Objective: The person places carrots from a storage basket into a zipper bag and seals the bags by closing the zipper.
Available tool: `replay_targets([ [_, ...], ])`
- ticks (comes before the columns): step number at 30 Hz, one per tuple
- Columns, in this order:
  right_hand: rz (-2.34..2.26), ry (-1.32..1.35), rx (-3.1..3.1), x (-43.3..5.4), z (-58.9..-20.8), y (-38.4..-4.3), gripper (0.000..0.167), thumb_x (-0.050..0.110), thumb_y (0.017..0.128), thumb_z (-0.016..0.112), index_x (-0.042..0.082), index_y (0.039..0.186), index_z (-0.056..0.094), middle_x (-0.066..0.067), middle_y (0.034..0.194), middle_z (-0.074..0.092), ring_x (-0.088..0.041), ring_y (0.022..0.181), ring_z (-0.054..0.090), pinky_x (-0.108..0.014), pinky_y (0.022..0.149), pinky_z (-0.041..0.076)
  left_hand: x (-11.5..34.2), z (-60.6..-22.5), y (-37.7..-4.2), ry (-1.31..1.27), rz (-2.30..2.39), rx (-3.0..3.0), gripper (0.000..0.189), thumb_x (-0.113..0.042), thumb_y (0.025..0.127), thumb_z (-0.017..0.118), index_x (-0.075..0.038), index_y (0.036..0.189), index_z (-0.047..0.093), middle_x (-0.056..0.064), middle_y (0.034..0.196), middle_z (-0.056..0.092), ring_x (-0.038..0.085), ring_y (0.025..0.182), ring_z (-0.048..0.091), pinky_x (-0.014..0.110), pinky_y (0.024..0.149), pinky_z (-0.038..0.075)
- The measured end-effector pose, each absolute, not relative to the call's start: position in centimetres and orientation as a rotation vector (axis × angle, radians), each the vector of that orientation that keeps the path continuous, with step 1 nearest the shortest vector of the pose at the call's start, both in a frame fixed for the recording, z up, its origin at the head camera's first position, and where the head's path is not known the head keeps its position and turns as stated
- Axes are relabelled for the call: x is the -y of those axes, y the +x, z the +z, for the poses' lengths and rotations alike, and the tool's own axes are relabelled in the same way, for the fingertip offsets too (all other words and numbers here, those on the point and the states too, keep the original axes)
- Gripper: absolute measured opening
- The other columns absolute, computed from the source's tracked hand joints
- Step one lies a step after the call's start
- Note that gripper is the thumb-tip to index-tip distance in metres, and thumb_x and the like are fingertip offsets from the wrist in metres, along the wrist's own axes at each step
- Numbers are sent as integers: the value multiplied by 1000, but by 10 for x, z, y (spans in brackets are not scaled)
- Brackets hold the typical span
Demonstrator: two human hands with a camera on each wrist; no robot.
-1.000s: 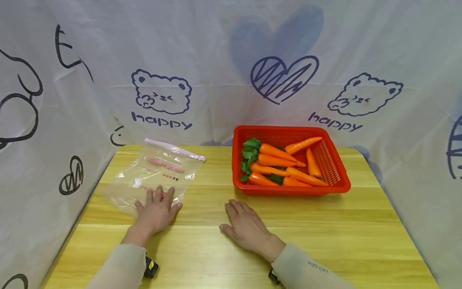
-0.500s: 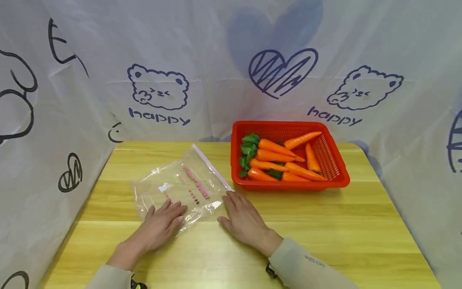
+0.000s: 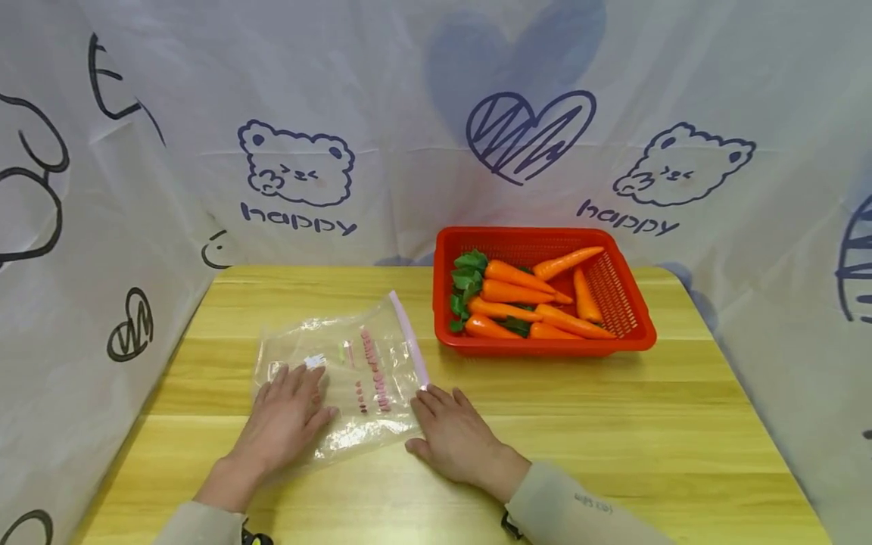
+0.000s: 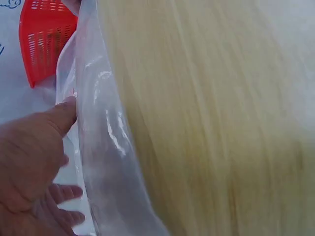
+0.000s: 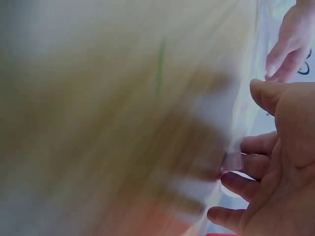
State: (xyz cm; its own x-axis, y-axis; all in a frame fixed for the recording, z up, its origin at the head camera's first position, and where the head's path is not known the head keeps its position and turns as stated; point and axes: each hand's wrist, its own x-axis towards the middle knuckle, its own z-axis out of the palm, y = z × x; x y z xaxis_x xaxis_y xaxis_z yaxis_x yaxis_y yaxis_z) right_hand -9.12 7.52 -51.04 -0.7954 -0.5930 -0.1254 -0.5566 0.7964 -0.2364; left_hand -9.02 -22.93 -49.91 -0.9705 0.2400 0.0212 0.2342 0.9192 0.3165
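A clear zip bag (image 3: 341, 439) with pink print lies flat on the wooden table, its pale pink zip edge (image 3: 409, 341) turned to the right. My left hand (image 3: 282, 416) rests on the bag's left part, fingers spread and straight. At the lower end of the zip edge, my right hand (image 3: 459, 435) touches the bag with its fingertips, fingers extended. In the left wrist view the thumb of the left hand (image 4: 29, 157) lies against the clear film. The right wrist view has the fingers of the right hand (image 5: 243, 187) by the bag's edge.
A red plastic basket (image 3: 545, 348) stands at the back right of the table (image 3: 613, 439). Several orange carrots (image 3: 518, 291) with green tops lie in it. A white cloth with drawings (image 3: 409, 113) hangs behind and at both sides.
The bag has turned clockwise and slid right, so its zip edge went from the far side to the right, meeting my right hand. My left hand moved slightly left and down.
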Motion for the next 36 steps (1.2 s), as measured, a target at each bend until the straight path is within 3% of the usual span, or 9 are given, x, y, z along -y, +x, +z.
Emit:
replay_targets([
  [5, -250, -915, -2740, -76, -505, -71, 69, 55, 105, 54, 9, 157, 49, -8, 165, 45, -28, 156, 38, -58, 124, 31, 230, -505, -92, 268, 481, -3016, 92, -60, 97, 65, -4, 163, 32, 37, 164, 26, 69, 149, 14, 83, 114, 14],
  [9, -214, -959, -2717, -79, -502, -53, 70, 57, 104, 53, 11, 156, 51, -6, 164, 46, -26, 156, 38, -58, 122, 34, 233, -509, -95, 279, 486, -2987, 104, -70, 92, 65, -1, 162, 31, 38, 165, 24, 69, 149, 14, 83, 114, 14],
  [18, -135, -1147, -2749, -88, -502, -32, 64, 59, 106, 48, 14, 151, 56, 0, 157, 55, -21, 148, 48, -52, 115, 44, 244, -513, -110, 440, 474, -2905, 110, -71, 87, 69, -3, 163, 31, 31, 170, 19, 59, 156, 11, 78, 120, 8],
  [23, -334, -1159, -2764, -97, -505, -42, 53, 49, 108, 50, 12, 145, 62, -2, 150, 61, -20, 141, 55, -45, 116, 44, 235, -496, -110, 368, 420, -2852, 107, -67, 85, 74, -2, 161, 36, 33, 167, 25, 61, 153, 17, 83, 115, 11],
  [27, -513, -1034, -2796, -108, -506, -57, 47, 39, 107, 56, 7, 141, 63, -8, 144, 65, -26, 136, 60, -46, 114, 46, 209, -472, -103, 205, 296, -2813, 87, -52, 86, 80, 1, 148, 51, 33, 153, 48, 63, 141, 40, 87, 109, 18],
  [31, -623, -821, -2880, -116, -506, -74, 43, 32, 104, 63, 3, 136, 64, -14, 139, 66, -33, 132, 61, -49, 112, 48, 175, -457, -100, 123, 230, -2833, 50, -39, 90, 79, -1, 121, 69, 23, 123, 69, 53, 118, 61, 84, 106, 30],
  [34, -679, -637, -2925, -119, -506, -85, 45, 30, 101, 66, 0, 134, 64, -18, 138, 66, -37, 131, 60, -52, 112, 47, 150, -455, -101, 131, 272, -2921, 36, -40, 93, 76, -5, 101, 71, 15, 101, 72, 43, 97, 68, 73, 98, 45],
  [36, -693, -548, -2949, -119, -507, -90, 46, 30, 100, 67, -2, 133, 64, -20, 137, 65, -39, 130, 59, -53, 112, 47, 134, -458, -103, 169, 310, -3000, 40, -44, 95, 74, -4, 96, 71, 15, 93, 70, 39, 86, 68, 64, 86, 54],
])
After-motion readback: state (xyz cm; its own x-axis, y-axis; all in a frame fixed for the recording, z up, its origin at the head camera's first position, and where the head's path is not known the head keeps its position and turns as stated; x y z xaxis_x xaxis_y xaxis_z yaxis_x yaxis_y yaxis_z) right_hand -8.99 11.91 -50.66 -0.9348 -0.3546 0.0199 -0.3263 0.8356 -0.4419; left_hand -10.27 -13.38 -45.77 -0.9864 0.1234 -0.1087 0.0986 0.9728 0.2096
